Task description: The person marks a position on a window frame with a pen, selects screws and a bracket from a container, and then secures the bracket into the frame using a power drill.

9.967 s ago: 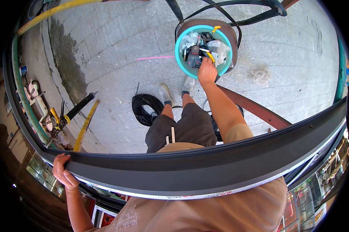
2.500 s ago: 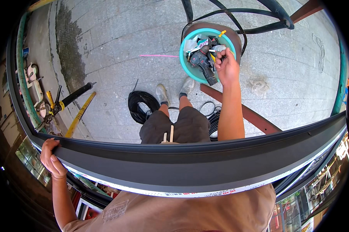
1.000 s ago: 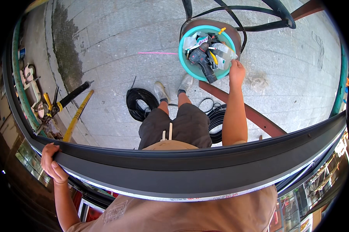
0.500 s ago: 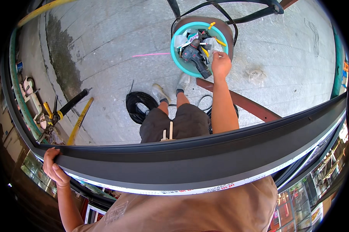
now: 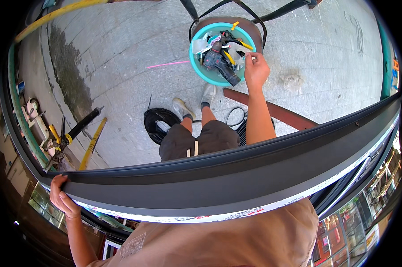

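Note:
My left hand [image 5: 64, 198] is wrapped round the lower left corner of a large dark grey metal frame [image 5: 201, 187], which stands across my body with a printed white film strip along its near edge. My right hand [image 5: 257, 71] reaches past the frame to the right rim of a turquoise basin [image 5: 195, 66]. Its thumb and fingers are pinched together; whatever is between them is too small to make out. Inside the basin lie a dark cordless drill [image 5: 221, 62], a clear plastic bag [image 5: 238, 49] and yellow-handled tools [image 5: 246, 45].
The basin rests on a brown chair seat [image 5: 253, 31] with black legs. A coil of black cable or rubber strip [image 5: 158, 124] lies by my feet. A reddish-brown bar [image 5: 272, 109] crosses the floor on the right. To the left are a caulking gun [image 5: 83, 124] and a yellow pole [image 5: 93, 144].
My right hand has drawn slightly up and right relative to the basin, with its fingertips off the plastic bag. The view has shifted a little; my left hand keeps its hold on the frame.

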`<state>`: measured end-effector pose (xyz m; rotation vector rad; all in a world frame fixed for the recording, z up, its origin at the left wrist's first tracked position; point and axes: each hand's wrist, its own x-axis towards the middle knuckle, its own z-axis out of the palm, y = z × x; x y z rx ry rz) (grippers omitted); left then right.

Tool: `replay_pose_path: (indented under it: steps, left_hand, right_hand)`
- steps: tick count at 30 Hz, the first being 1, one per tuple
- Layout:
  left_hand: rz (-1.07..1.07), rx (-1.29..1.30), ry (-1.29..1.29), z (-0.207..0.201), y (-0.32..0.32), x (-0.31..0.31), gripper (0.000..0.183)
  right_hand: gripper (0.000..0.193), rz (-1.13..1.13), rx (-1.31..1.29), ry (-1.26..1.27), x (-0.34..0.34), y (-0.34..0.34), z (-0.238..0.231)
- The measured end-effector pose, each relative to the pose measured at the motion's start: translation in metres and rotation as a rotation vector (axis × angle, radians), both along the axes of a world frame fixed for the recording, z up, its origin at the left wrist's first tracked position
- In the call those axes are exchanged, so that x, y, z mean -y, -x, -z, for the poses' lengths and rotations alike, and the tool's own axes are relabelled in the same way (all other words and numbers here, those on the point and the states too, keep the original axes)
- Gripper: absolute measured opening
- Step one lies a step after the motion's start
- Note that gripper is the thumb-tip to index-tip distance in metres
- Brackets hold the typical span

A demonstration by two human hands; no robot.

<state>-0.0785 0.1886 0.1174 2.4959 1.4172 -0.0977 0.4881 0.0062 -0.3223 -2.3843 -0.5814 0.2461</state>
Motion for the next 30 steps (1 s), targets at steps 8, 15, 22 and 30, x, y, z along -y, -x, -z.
replay_pose_path:
  steps: [8, 15, 22, 30]
  left_hand:
    - [-0.018, -0.014, 0.000, 0.000, 0.002, 0.004, 0.060]
    - [0.014, 0.008, -0.014, 0.000, -0.007, 0.003, 0.059]
    - [0.031, 0.020, -0.046, 0.001, -0.017, 0.002, 0.057]
    - [0.027, 0.039, -0.041, 0.003, -0.019, 0.002, 0.057]
  right_hand:
    - [0.016, -0.158, 0.087, 0.010, 0.005, 0.005, -0.018]
    - [0.033, -0.439, -0.084, 0.610, -0.016, -0.010, 0.000]
    - [0.042, -0.353, -0.237, 0.879, -0.049, -0.020, 0.049]
    - [0.040, -0.320, -0.132, 0.815, -0.055, -0.033, 0.072]
